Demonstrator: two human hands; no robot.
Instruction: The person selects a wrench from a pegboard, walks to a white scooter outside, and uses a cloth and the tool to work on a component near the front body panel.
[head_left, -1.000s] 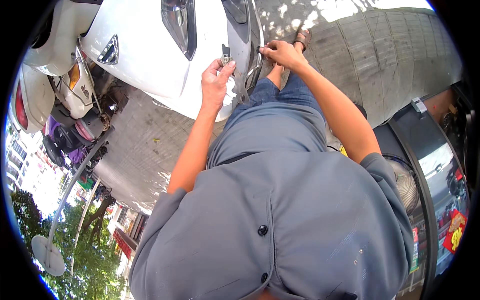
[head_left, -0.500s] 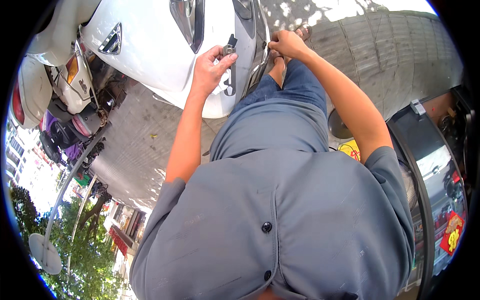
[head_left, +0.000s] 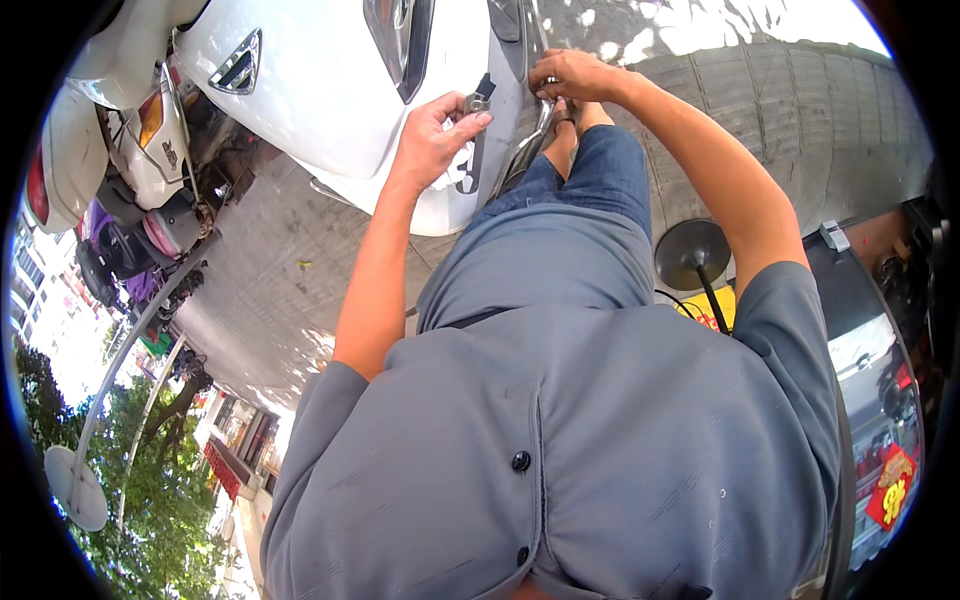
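Observation:
My left hand [head_left: 432, 135] is raised against the white body of a scooter [head_left: 330, 80] and pinches a small grey metal part [head_left: 477, 102] between thumb and fingers. My right hand [head_left: 570, 75] is closed on the scooter's dark edge strip [head_left: 520, 150], just right of the left hand. My grey shirt and blue-jeaned leg fill the lower middle of the head view. What lies under my right fingers is hidden.
More parked scooters [head_left: 130, 170] stand at the left on the grey paved ground [head_left: 270, 290]. A round black base with a pole [head_left: 692, 255] sits at the right, beside a dark glass shopfront [head_left: 870, 330]. A street lamp and trees show at lower left.
Both hands have shifted up and to the right along the scooter body. The left hand still pinches the small metal part; the right hand stays on the edge strip.

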